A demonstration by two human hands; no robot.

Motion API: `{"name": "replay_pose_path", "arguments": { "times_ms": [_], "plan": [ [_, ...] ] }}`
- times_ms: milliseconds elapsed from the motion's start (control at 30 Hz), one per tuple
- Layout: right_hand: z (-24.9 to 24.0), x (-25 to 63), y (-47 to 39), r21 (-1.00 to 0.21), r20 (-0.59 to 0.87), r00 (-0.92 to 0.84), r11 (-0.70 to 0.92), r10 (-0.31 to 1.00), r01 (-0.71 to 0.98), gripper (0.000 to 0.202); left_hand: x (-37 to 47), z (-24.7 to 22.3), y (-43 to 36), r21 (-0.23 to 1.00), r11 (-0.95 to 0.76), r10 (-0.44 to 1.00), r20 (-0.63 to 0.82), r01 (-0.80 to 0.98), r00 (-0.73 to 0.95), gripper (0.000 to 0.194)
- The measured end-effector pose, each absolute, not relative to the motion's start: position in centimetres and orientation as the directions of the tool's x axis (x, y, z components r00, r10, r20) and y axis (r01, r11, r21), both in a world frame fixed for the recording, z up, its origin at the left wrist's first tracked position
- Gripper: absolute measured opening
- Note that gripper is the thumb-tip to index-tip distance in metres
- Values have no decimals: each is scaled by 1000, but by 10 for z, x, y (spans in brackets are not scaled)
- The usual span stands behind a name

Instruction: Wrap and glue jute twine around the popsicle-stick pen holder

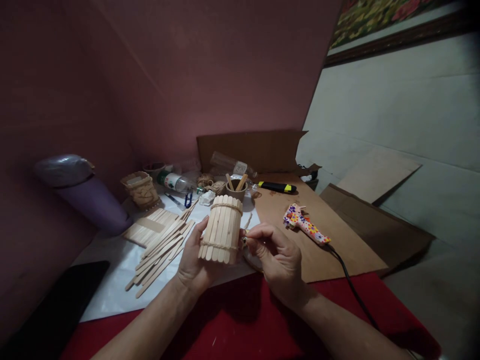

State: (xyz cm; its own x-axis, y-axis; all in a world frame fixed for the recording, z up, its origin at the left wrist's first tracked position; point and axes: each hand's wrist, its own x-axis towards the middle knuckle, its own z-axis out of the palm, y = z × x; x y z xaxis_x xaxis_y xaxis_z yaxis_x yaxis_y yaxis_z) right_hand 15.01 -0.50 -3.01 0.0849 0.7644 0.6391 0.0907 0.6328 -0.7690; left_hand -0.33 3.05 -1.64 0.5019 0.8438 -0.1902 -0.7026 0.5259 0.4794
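A cylinder of upright wooden craft sticks, with twine bands near its top and bottom, is held up over the front of the table. My left hand wraps round its left side and underside. At the cylinder's lower right, my right hand pinches with thumb and forefinger; a tiny item shows at the fingertips, too small to name. Loose craft sticks lie fanned on white paper to the left, beside a banded bundle of sticks.
A floral glue gun with a black cord lies on cardboard at the right. Behind are a black and yellow cutter, a cup with sticks, plastic bottles, twine balls and a decorated pot. A purple container leans at the left.
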Motion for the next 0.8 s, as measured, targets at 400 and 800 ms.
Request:
{"name": "replay_pose_path", "arguments": {
  "times_ms": [400, 800],
  "plan": [
    [-25, 149, -8, -602, 768, -54, 749, 638, 277, 11, -3, -16, 29, 482, 551, 829, -220, -681, 514, 51],
    [-25, 144, -13, -605, 748, -119, 745, 652, 279, 8, 0, -18, 25, 527, 479, 875, -226, -703, 427, 35]
  ]
}}
